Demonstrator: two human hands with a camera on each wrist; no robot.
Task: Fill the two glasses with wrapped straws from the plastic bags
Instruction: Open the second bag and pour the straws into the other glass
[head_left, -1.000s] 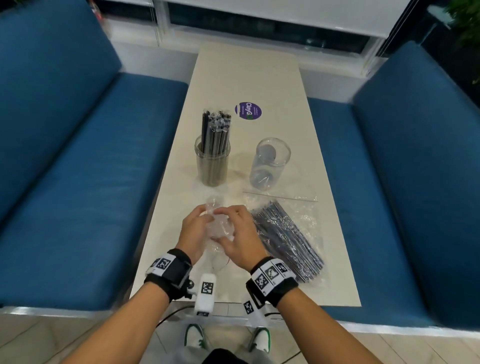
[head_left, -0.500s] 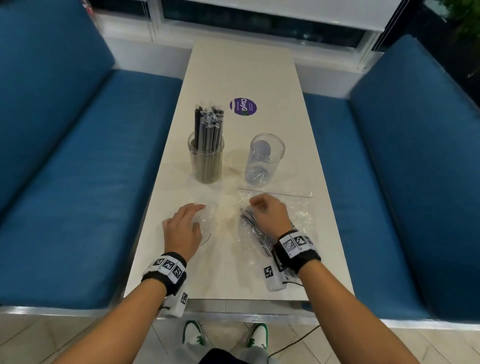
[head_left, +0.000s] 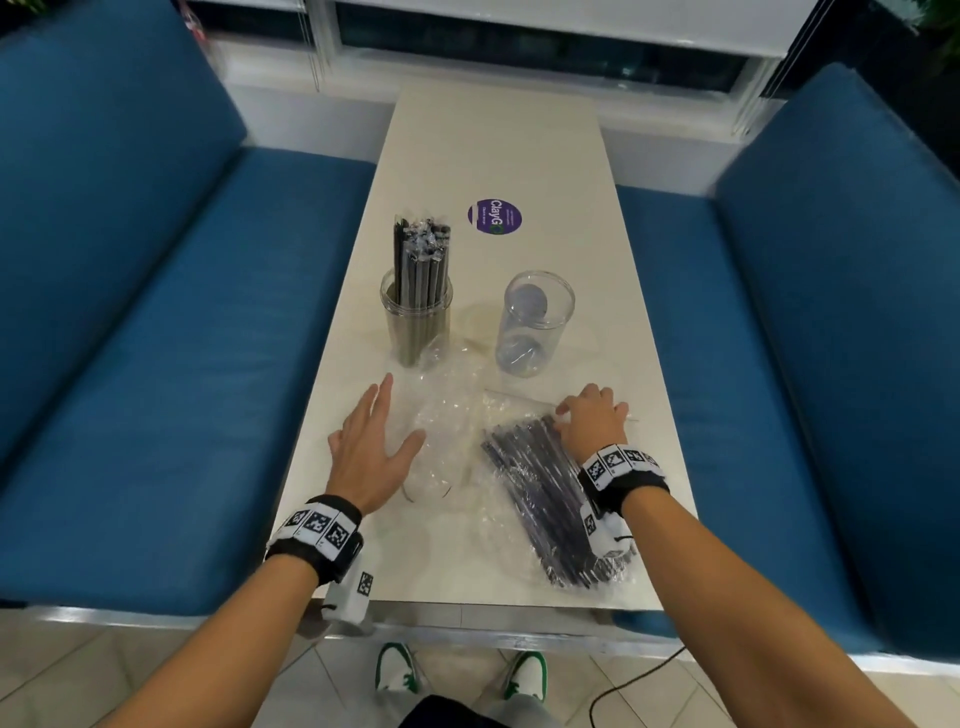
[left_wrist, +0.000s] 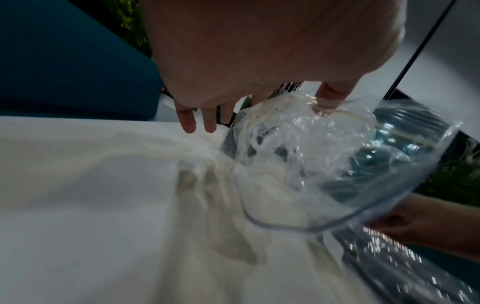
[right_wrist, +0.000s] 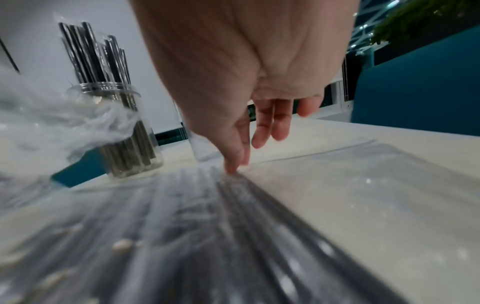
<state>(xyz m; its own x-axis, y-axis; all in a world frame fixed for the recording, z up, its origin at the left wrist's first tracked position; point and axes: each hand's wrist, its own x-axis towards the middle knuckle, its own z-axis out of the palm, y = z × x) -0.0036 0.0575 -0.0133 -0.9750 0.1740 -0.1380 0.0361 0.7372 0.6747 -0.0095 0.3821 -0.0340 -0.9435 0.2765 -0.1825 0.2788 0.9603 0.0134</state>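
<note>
On the pale table (head_left: 493, 130), near the empty glass (head_left: 535, 322), the right hand (head_left: 592, 421) touches the probably light, slippery bag of straws (head_left: 540, 483), whether pinching I cannot tell, best taken by its mouth, while the left hand (head_left: 371, 447) is spread, holding nothing.

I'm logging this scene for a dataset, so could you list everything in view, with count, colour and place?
table: 1, cream, between the benches
benches: 2, blue, flanking the table
glass with straws: 1, clear, dark straws, far left
empty glass: 1, clear, far right
empty bag: 1, clear, crumpled, centre
bag of straws: 1, clear, dark straws, near right
sticker: 1, purple, beyond the glasses
shoes: 2, white-green, floor below
wristbands: 2, black with markers, wrists
left hand: 1, open, beside empty bag
right hand: 1, thumb and forefinger meeting on bag of straws
</note>
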